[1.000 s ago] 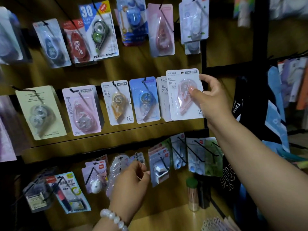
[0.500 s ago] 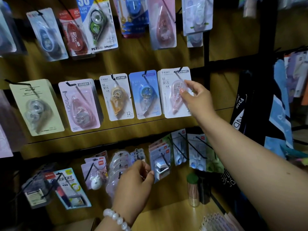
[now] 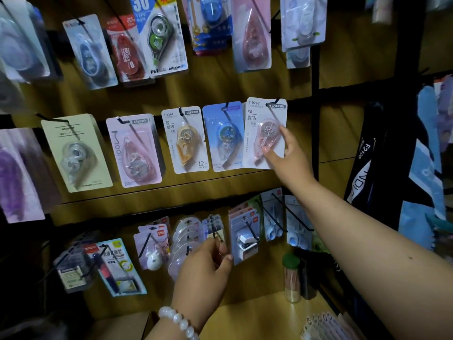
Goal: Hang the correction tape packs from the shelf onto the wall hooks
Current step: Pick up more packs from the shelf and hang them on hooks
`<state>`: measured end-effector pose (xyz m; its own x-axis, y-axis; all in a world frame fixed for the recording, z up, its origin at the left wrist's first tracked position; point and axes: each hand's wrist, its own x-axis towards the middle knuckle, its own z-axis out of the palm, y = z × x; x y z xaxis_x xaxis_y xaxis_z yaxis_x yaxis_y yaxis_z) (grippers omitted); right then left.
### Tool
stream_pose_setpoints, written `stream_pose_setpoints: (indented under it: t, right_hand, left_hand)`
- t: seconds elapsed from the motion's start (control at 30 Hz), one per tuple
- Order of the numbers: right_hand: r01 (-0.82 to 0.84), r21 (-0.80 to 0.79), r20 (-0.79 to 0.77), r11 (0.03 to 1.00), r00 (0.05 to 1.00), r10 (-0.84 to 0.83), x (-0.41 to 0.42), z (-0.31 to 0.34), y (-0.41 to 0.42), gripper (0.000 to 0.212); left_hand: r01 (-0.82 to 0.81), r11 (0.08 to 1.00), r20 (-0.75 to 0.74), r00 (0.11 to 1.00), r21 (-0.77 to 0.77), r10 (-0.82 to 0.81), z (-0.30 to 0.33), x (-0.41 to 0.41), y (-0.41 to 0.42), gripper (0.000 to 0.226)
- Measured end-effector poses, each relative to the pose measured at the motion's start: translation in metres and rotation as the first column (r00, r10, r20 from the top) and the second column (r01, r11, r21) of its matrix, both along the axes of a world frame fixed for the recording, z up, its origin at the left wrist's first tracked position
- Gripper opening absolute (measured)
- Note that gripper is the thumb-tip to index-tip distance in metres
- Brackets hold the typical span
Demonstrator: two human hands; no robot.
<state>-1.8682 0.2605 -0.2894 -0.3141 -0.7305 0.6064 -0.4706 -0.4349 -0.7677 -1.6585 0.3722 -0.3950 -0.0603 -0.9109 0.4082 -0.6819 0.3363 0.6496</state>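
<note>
Right hand (image 3: 289, 155) fingers pinch pink pack (image 3: 263, 133) (on hook) — left hand (image 3: 203, 268) fingers curled on lower-row packs.

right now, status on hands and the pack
Right hand holds pink pack, on its hook. Left hand pinches a lower-row pack. Nothing in the way.

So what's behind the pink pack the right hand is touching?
More card edges peek out behind the pink pack at its left side, so other packs hang on the same hook. The front pack hides their pictures. The right hand holds the front one.
</note>
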Motion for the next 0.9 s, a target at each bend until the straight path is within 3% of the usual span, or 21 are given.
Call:
stream_pose_setpoints:
  t: [0.33, 0.57, 0.9]
  right_hand:
    - [0.071, 0.181, -0.105, 0.981, 0.993, -0.053, 0.001, -0.047, 0.032, 0.065]
    - [0.122, 0.306, -0.200, 0.944, 0.978, -0.062, -0.005, -0.110, 0.059, 0.060]
    - [0.239, 0.573, -0.346, 0.784, 0.938, -0.033, -0.039, -0.225, 0.074, 0.043]
  left_hand:
    - [-0.015, 1.000, 0.086, 0.996, -0.024, 0.017, -0.016, 0.006, 0.010, 0.008]
    - [0.015, 0.997, 0.179, 0.983, 0.081, -0.030, -0.044, -0.007, 0.002, 0.006]
    - [0.061, 0.953, 0.323, 0.933, 0.296, -0.160, -0.122, -0.036, -0.027, 0.018]
